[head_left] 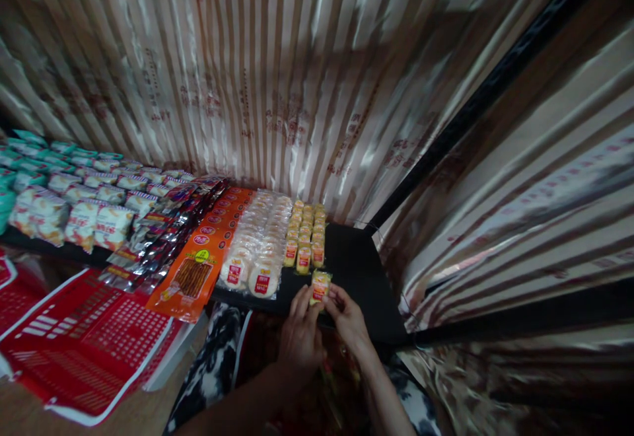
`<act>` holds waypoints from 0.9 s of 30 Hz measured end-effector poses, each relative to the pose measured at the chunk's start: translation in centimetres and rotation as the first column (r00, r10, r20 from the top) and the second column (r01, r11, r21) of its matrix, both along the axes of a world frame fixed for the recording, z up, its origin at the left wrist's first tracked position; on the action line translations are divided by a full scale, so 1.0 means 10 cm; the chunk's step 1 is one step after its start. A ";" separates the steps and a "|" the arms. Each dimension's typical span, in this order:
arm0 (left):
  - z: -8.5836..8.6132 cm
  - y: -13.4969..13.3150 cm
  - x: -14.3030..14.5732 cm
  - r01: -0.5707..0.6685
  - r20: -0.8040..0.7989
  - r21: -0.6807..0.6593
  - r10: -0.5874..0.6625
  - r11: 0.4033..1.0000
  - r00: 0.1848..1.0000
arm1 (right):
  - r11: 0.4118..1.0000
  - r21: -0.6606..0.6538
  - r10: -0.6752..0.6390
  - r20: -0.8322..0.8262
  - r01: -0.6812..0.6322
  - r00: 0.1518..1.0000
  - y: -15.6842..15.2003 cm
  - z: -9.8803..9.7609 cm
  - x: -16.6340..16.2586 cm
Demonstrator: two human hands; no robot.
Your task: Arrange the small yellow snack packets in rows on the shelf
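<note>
A small yellow snack packet [319, 286] with a red label is pinched between my left hand [300, 333] and my right hand [348, 317], at the near edge of a black table [361, 271]. Just beyond it lie rows of the same yellow packets [304, 238]. To their left are round white rice-cracker packs [260, 248] and long orange packs [205, 254].
Further left lie dark shiny packets [158, 231], white snack bags [79, 215] and teal bags [30, 155]. A red printed bag [84, 340] lies at lower left. Striped shiny curtains [277, 72] hang behind and to the right. My patterned clothing [212, 363] shows below.
</note>
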State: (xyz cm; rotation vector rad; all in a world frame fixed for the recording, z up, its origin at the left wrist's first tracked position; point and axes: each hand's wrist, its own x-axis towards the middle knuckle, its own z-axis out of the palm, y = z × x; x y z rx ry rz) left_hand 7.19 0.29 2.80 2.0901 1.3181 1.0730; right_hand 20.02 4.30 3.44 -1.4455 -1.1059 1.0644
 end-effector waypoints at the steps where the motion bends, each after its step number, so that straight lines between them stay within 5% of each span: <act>1: -0.03 0.03 0.02 0.009 -0.007 -0.026 -0.009 1.000 1.000 | 1.000 0.001 0.005 0.013 -0.005 1.000 0.03 -0.03 0.01; 13: -0.03 0.44 0.22 0.023 -0.049 -0.142 -0.031 0.990 0.998 | 0.995 0.047 -0.089 0.106 0.084 0.990 0.49 -0.23 0.17; 27: -0.06 0.61 0.22 -0.012 -0.161 -0.219 -0.024 0.976 0.987 | 0.983 0.145 -0.154 0.298 0.114 0.942 0.71 -0.41 0.13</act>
